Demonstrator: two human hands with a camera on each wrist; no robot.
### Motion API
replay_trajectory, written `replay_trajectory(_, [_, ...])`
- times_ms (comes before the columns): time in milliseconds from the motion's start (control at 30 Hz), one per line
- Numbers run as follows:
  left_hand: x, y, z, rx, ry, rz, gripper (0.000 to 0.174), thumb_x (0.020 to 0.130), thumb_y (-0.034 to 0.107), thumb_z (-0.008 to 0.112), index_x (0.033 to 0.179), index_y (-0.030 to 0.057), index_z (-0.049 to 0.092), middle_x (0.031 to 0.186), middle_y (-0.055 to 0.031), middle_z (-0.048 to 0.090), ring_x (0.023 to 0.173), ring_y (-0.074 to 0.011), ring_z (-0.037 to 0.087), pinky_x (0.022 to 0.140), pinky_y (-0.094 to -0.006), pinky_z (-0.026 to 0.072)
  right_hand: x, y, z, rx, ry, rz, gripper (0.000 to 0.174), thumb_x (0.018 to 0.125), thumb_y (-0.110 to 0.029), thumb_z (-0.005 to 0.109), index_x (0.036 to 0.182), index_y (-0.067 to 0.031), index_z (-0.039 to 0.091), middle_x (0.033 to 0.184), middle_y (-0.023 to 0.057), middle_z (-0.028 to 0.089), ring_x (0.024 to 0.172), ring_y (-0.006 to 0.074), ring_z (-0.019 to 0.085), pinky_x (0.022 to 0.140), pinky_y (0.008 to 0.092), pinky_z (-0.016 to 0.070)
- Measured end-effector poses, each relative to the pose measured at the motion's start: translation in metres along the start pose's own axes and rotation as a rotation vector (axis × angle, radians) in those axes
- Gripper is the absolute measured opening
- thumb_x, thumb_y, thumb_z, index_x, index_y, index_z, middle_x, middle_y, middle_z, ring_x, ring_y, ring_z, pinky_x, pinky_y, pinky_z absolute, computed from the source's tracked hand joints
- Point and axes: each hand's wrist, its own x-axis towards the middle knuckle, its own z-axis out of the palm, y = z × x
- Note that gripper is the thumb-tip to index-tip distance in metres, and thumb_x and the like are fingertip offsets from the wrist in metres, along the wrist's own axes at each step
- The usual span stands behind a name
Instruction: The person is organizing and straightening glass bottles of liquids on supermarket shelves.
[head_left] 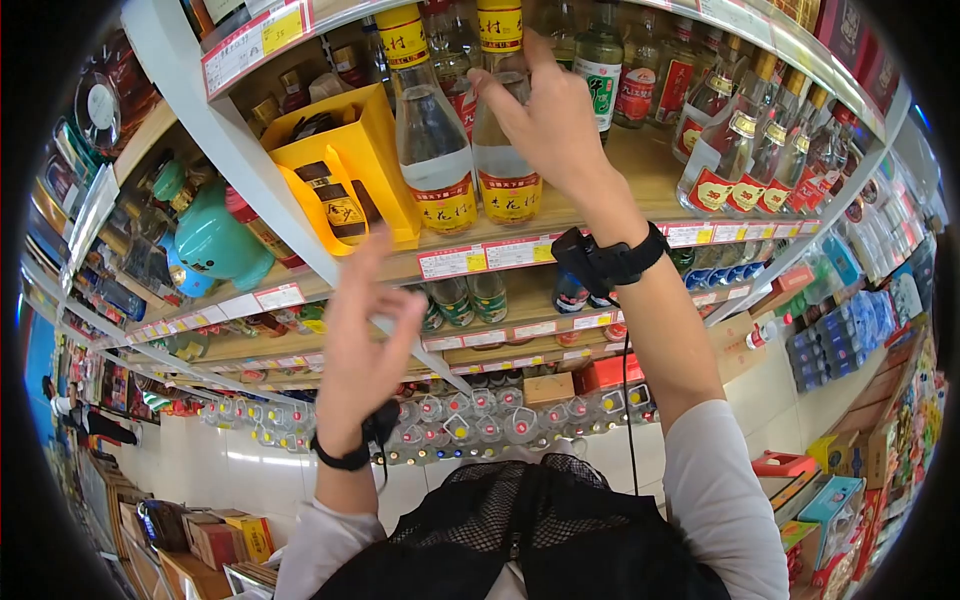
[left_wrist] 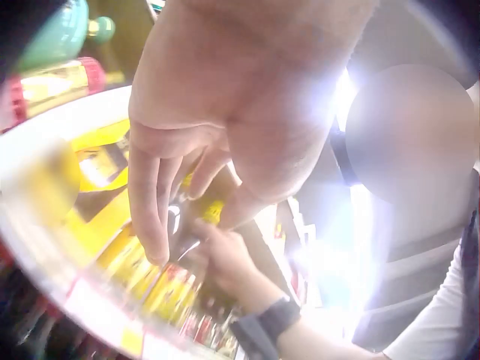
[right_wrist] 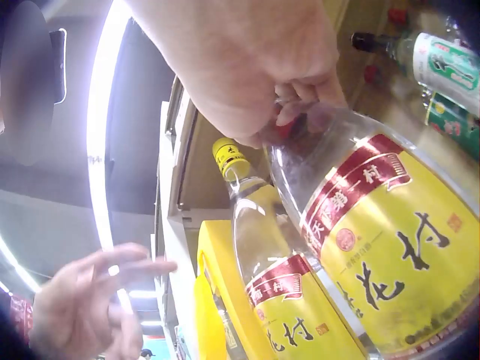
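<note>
My right hand [head_left: 550,125] grips the upper part of a clear liquor bottle [head_left: 508,195] with a yellow cap and a red-and-yellow label. In the right wrist view the fingers curl round the neck of this bottle [right_wrist: 390,247], partly hidden behind the hand. A matching liquor bottle [head_left: 432,135] stands upright right beside it on the left. Lower and to the left, my left hand [head_left: 362,350] hangs in the air in front of the shelf, fingers loosely bent and holding nothing. Behind it is a yellow gift box [head_left: 385,140] with a dark bottle picture.
A wooden shelf [head_left: 640,175] carries several more bottles, including a green-labelled bottle [head_left: 598,75] and red-labelled bottles [head_left: 745,165] at right. Price tags [head_left: 490,257] line its front edge. A white upright post [head_left: 255,140] divides the shelves. Large jugs [head_left: 480,415] stand low down.
</note>
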Motion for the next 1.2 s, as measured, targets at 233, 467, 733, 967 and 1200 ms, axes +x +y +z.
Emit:
replay_trajectory(233, [0.119, 0.049, 0.012, 0.131, 0.107, -0.052, 0.051, 0.094, 0.016, 0.059, 0.134, -0.0076, 0.039, 0.093, -0.0209, 0.067, 0.058, -0.0206, 0.067, 0.055, -0.0285, 0.0541, -0.006, -0.002, 0.002, 0.032, -0.011, 0.095, 0.056, 0.085, -0.032, 0.069, 0.119, 0.0067, 0.048, 0.067, 0.0232, 0.065, 0.065, 0.0422, 0.065, 0.059, 0.0468, 0.0531])
replay_trajectory(467, [0.148, 0.040, 0.029, 0.266, 0.045, -0.135, 0.048, 0.094, 0.024, 0.060, 0.118, -0.0094, 0.035, 0.062, -0.0198, 0.062, 0.045, -0.0273, 0.063, 0.041, -0.0350, 0.0517, -0.025, -0.001, 0.008, 0.257, 0.048, 0.147, 0.057, 0.085, -0.035, 0.070, 0.121, 0.0041, 0.049, 0.078, 0.0204, 0.068, 0.072, 0.0413, 0.066, 0.065, 0.0449, 0.0537])
replay_trajectory(733, [0.144, 0.045, 0.037, 0.367, 0.140, -0.118, 0.038, 0.093, 0.024, 0.060, 0.107, -0.0063, 0.042, 0.060, -0.0219, 0.061, 0.046, -0.0292, 0.063, 0.041, -0.0363, 0.0497, -0.042, -0.005, -0.006, 0.375, -0.089, 0.206, 0.058, 0.086, -0.034, 0.069, 0.125, 0.0019, 0.046, 0.112, 0.0262, 0.059, 0.099, 0.0441, 0.060, 0.084, 0.0463, 0.0498])
replay_trajectory(967, [0.145, 0.023, 0.043, 0.642, 0.273, 0.057, 0.049, 0.092, 0.031, 0.061, 0.118, -0.0072, 0.045, 0.073, -0.0304, 0.063, 0.073, -0.0488, 0.062, 0.061, -0.0519, 0.0505, -0.063, 0.017, -0.099, 0.078, 0.392, 0.131, 0.034, 0.082, -0.009, 0.067, 0.112, 0.0033, 0.057, 0.110, 0.0214, 0.061, 0.100, 0.0319, 0.061, 0.089, 0.0358, 0.0481])
replay_trajectory(1200, [0.143, 0.016, 0.045, 0.749, 0.321, 0.144, 0.054, 0.093, 0.031, 0.059, 0.128, -0.0071, 0.043, 0.078, -0.0299, 0.064, 0.073, -0.0476, 0.063, 0.062, -0.0518, 0.0505, -0.031, 0.084, -0.175, -0.392, 0.564, 0.050, 0.046, 0.080, -0.013, 0.066, 0.119, 0.0076, 0.052, 0.112, 0.0239, 0.060, 0.103, 0.0356, 0.060, 0.092, 0.0408, 0.0464])
